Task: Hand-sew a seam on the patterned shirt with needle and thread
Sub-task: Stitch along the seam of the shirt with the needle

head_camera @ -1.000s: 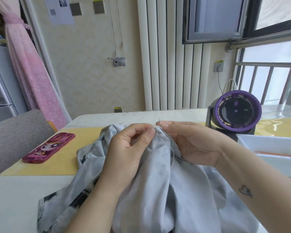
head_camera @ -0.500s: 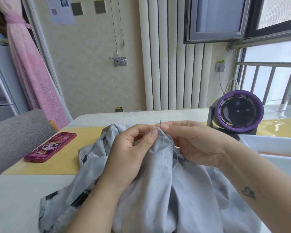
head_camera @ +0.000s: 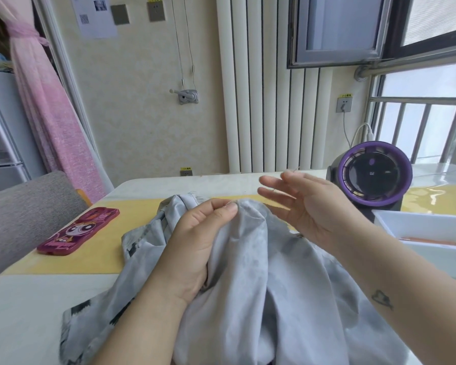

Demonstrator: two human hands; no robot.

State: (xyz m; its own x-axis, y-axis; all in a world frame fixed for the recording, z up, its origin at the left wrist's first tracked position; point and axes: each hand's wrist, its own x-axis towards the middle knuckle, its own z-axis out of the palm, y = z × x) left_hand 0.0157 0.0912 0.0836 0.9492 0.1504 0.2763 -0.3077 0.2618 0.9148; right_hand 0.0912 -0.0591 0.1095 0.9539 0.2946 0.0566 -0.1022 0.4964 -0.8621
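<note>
Patterned shirt (head_camera: 248, 272) lies bunched on the surface (head_camera: 24, 312) — left hand (head_camera: 195, 241) pinches a raised fold. Right hand (head_camera: 308, 206) lifted just beside, fingers spread — whether it pinches anything cannot be told.

A small dark outline tattoo (head_camera: 382, 299) marks the bare right forearm (head_camera: 411, 285).
</note>
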